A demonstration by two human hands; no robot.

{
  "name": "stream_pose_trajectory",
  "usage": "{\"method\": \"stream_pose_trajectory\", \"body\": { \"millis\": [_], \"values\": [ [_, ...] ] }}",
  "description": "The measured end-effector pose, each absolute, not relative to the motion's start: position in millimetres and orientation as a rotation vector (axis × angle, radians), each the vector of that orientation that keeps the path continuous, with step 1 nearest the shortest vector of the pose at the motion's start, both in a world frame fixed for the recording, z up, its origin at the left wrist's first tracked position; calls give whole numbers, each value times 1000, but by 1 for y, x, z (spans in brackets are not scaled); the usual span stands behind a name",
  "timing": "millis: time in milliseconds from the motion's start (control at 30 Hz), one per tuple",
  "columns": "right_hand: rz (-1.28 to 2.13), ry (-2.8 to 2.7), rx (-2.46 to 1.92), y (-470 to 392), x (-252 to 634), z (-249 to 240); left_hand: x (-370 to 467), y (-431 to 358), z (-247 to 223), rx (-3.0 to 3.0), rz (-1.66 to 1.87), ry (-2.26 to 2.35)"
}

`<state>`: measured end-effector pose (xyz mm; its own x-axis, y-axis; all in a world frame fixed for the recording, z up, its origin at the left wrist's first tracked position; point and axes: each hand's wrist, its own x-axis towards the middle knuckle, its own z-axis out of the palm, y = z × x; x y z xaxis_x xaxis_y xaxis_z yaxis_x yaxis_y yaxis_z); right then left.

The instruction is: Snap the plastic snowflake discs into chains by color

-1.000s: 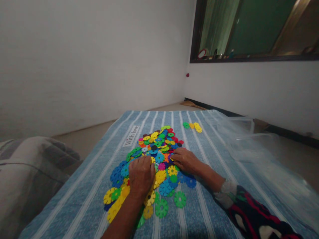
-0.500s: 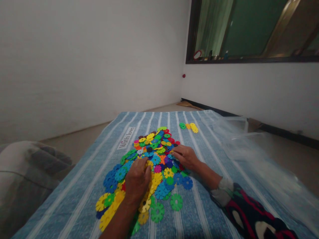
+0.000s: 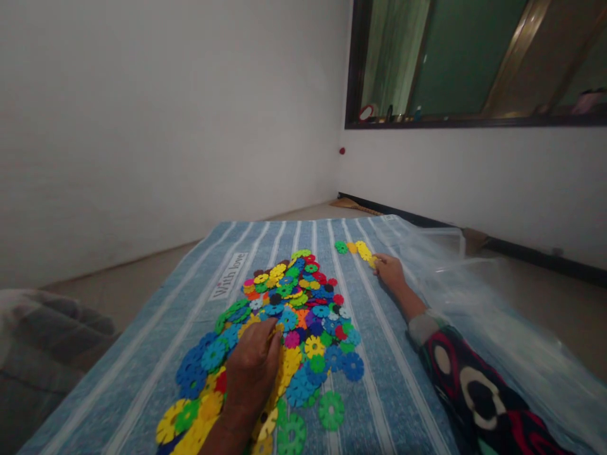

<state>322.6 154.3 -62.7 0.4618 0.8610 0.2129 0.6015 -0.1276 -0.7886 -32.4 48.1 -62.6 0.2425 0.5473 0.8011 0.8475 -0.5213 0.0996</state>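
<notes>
While the head view shows both hands well apart, the right hand (image 3: pixel 391 272), at two o'clock from the loose pile (image 3: pixel 287 318), has its fingertips pinched on a yellow disc (image 3: pixel 372 260) ending a short row (image 3: pixel 362 249). Judged step: laying out that row on the striped tabletop (image 3: pixel 353 414); the next move calls for a flat, aligned release. The left hand (image 3: pixel 251 361), at seven o'clock on the pile, is curled; whether it grips anything cannot be told. Count: pile, too overlapped to number; row, one green disc (image 3: pixel 341 247), one orange disc (image 3: pixel 351 248), at least two yellow.
</notes>
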Motion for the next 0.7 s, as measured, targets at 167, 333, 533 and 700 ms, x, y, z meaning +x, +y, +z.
{"method": "stream_pose_trajectory", "body": {
  "millis": [167,333,533,700],
  "values": [
    [301,-1317,-1889,180,328,-65,-34,48,-63,-2169,-1188,-1247],
    [208,-1408,-1945,201,334,-71,-34,46,-60,-2169,-1141,-1195],
    [97,-1468,-1982,209,338,-82,-33,45,-59,-2156,-1132,-1172],
    [32,-1460,-2029,211,339,-90,-32,45,-59,-2165,-1131,-1153]
  ]
}}
